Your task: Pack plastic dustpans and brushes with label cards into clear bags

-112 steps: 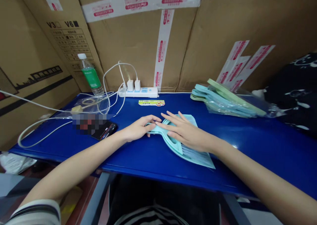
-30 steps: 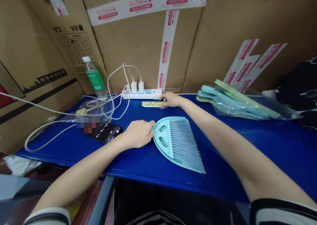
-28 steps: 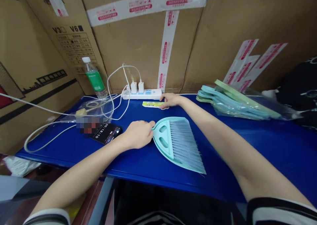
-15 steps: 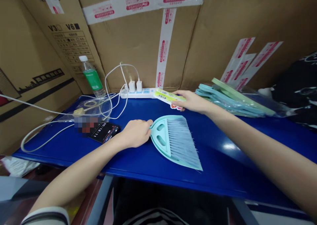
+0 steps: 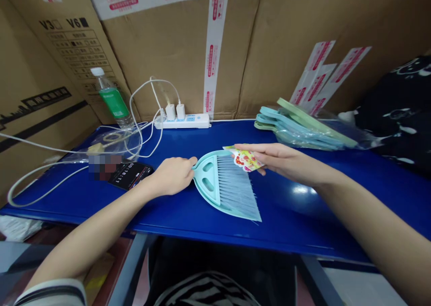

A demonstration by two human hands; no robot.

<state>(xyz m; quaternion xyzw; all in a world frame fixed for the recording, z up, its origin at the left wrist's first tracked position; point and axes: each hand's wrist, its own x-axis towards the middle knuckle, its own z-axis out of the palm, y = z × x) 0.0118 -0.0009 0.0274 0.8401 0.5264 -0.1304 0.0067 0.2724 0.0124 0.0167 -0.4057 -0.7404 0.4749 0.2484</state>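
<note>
A light teal hand brush (image 5: 225, 185) lies flat on the blue table (image 5: 303, 207), bristles pointing toward me. My left hand (image 5: 171, 175) is closed around the brush's handle at its left end. My right hand (image 5: 283, 160) holds a small colourful label card (image 5: 244, 158) by its right end, just above the top of the bristles.
A bagged stack of teal and green brushes (image 5: 303, 128) lies at the back right. A phone (image 5: 129, 175) showing a timer, white cables (image 5: 141, 117), a power strip (image 5: 183, 121) and a green-labelled bottle (image 5: 111, 99) sit at the left. Cardboard boxes (image 5: 276, 45) wall the back.
My right hand picked the label card up from beside the power strip and brought it over the brush. My left hand stayed on the handle.
</note>
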